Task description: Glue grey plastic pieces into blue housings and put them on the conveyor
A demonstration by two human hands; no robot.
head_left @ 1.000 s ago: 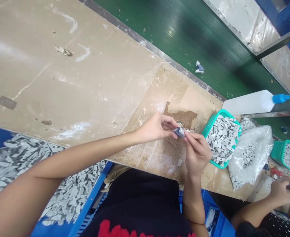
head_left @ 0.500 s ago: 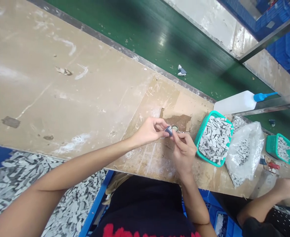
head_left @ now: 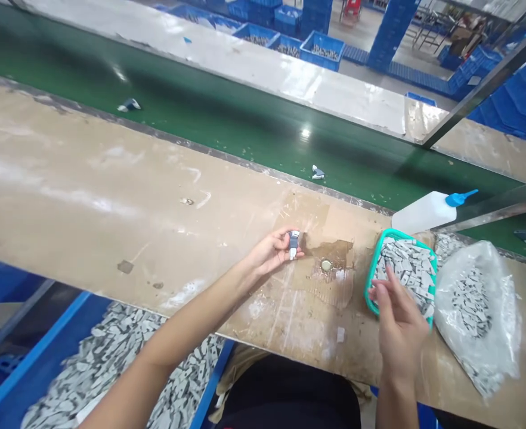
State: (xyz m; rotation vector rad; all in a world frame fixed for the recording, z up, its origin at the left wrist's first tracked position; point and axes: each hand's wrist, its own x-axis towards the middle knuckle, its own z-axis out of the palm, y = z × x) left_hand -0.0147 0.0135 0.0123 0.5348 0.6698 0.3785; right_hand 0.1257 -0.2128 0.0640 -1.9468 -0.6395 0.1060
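Observation:
Between the fingers of my left hand (head_left: 277,251) is a small dark blue and white part (head_left: 293,243), held above the table. My right hand (head_left: 399,319) is over the near edge of a green basket (head_left: 369,286) filled with small grey-white pieces (head_left: 406,265). Its thumb and index finger are apart, and I make out nothing between them. A small round pot (head_left: 326,266) sits on a wet brown patch of the table, between my two hands.
A white bottle with a blue nozzle (head_left: 426,213) lies behind the basket. Right of it is a clear bag of pieces (head_left: 504,322). Beyond the table (head_left: 164,185), a green belt (head_left: 245,134) carries several assembled parts. Below left is a blue bin (head_left: 66,357) of pieces.
My right hand has left the small part and moved right to the green basket. My left hand still holds the part. The view has tilted up and shifted, showing more background.

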